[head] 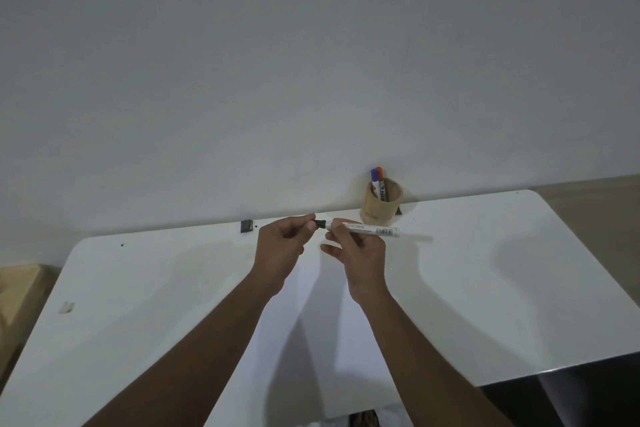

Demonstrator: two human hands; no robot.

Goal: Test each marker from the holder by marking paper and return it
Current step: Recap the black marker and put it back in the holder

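Observation:
My right hand (360, 251) grips a white marker (370, 229) by its barrel, lying level above the table, its black end pointing left. My left hand (282, 244) pinches the marker's black cap (319, 224) at that end; whether cap and barrel still touch is unclear. A sheet of white paper (332, 340) lies on the table below and between my forearms. A tan round holder (380, 201) stands at the table's back edge against the wall, holding a blue-capped marker (374, 176) and a red-capped marker (380, 174).
The white table (485, 288) runs to the grey wall; its right front corner ends near a dark area (571, 395). A small black object (246, 226) sits at the back edge left of my hands. A scrap (66, 307) lies at far left.

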